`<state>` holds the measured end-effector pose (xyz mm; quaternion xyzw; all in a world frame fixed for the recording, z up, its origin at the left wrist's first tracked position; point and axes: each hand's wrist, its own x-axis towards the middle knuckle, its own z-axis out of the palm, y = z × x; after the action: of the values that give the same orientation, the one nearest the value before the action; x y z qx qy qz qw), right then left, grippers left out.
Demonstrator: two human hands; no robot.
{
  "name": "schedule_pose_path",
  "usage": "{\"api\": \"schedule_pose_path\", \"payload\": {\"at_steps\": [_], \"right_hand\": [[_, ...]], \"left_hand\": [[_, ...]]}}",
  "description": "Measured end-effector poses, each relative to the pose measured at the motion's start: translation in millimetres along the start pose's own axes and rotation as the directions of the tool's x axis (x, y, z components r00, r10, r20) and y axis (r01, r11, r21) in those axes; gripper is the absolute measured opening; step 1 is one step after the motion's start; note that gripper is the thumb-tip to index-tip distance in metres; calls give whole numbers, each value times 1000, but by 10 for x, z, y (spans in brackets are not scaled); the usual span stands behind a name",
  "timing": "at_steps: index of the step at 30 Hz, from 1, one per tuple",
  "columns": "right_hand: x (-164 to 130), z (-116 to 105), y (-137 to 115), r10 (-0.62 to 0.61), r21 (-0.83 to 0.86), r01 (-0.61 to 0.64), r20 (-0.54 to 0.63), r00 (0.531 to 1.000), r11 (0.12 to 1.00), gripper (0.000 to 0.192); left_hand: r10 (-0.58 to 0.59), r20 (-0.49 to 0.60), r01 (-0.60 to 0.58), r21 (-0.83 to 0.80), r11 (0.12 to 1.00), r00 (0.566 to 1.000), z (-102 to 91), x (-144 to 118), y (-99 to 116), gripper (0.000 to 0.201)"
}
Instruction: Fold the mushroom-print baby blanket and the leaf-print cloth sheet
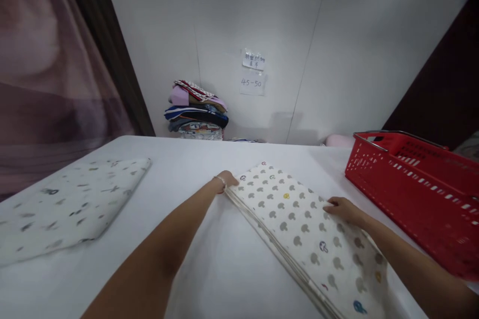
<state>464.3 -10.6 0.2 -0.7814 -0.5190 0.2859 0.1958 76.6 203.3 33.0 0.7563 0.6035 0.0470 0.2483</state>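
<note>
A folded white cloth (292, 219) with grey mushroom-like prints and a few coloured ones lies slantwise on the white table (187, 159). Several layers show along its left edge. My left hand (227, 179), with a bracelet at the wrist, grips the cloth's far left edge; part of its fingers is hidden behind the fabric. At the right edge, my right hand (343, 210) pinches the cloth between thumb and fingers. Well to the left of both hands lies another folded white cloth (75, 204) with dark leaf-like marks.
A red plastic basket (404, 184) with metal handles stands at the right of the table. Beyond the far edge, a stack of folded fabrics (196, 109) rests against the wall. Handwritten paper signs (253, 82) hang there. A pinkish curtain (48, 75) hangs at left.
</note>
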Motion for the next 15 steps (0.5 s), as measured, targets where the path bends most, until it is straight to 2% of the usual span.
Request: {"api": "schedule_pose_path", "payload": {"at_steps": [2, 5, 8, 10, 12, 15], "right_hand": [[118, 54, -171, -55, 18, 55, 16, 998, 998, 30], [359, 207, -576, -196, -31, 197, 52, 979, 980, 28], [614, 452, -1044, -331, -104, 342, 116, 937, 934, 28], [756, 621, -1297, -379, -147, 405, 176, 908, 902, 30], [862, 740, -1454, -390, -190, 433, 225, 893, 881, 36], [938, 764, -1496, -368, -241, 431, 268, 891, 869, 47]], "left_hand": [[-50, 19, 50, 6, 999, 999, -102, -268, -292, 23], [-131, 2, 131, -2, 991, 991, -190, -827, -782, 18], [-247, -71, 246, -18, 969, 967, -154, -1458, -1202, 15], [-309, -75, 308, -29, 951, 948, -96, -1801, -1387, 16], [-347, -64, 345, -36, 938, 936, -66, -1997, -1487, 22], [-352, -87, 347, -71, 935, 932, -115, -1958, -1507, 34]]}}
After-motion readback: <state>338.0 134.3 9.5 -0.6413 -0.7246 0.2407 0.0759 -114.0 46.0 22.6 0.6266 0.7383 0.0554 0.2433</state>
